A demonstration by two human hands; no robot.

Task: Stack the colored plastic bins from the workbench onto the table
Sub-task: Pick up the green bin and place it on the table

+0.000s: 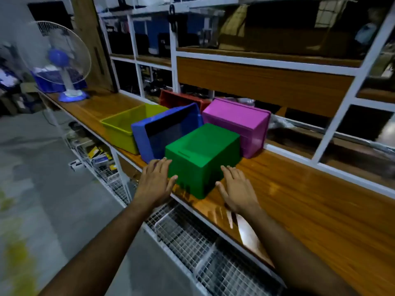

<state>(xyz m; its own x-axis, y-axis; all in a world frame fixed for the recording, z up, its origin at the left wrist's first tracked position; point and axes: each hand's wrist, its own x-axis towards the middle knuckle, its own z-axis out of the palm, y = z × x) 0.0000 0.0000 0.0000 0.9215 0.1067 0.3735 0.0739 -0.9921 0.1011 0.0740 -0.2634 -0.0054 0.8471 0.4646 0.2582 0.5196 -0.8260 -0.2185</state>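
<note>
A green bin lies upside down at the front edge of the wooden workbench. My left hand is spread open against its left side, fingertips touching. My right hand is open beside its right side, palm down over the bench. Behind the green bin, a blue bin leans tilted on its side. A pink bin sits upside down at the back right. A yellow bin stands upright to the left. A red bin shows partly behind them.
A blue and white table fan stands at the bench's far left end. White-framed shelves rise behind the bench. Wire mesh baskets hang under its front edge. Grey floor lies to the left.
</note>
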